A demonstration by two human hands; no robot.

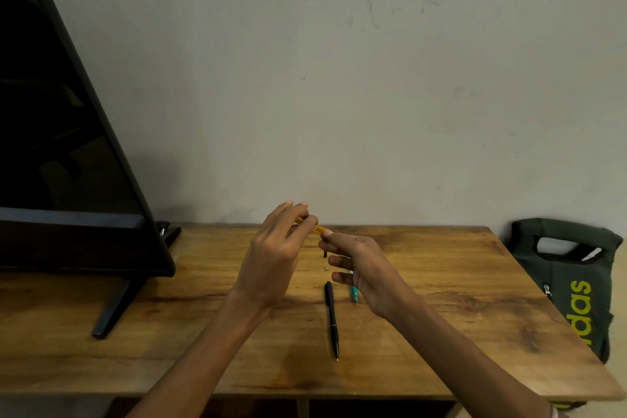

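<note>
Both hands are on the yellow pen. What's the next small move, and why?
Probably steady the yellow pen with the left hand and twist its end with the right hand, low over the table: both pinch it, and a small loose part lies below, so pieces may drop.

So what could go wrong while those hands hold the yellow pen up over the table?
1. A small dark part seems to hang below the yellow pen, which the left hand and right hand pinch. It might drop and bounce away.
2. The tiny pale piece lying loose on the table could get brushed off and lost.
3. The black pen lies between the forearms, so a lowered arm might set it rolling.
</note>
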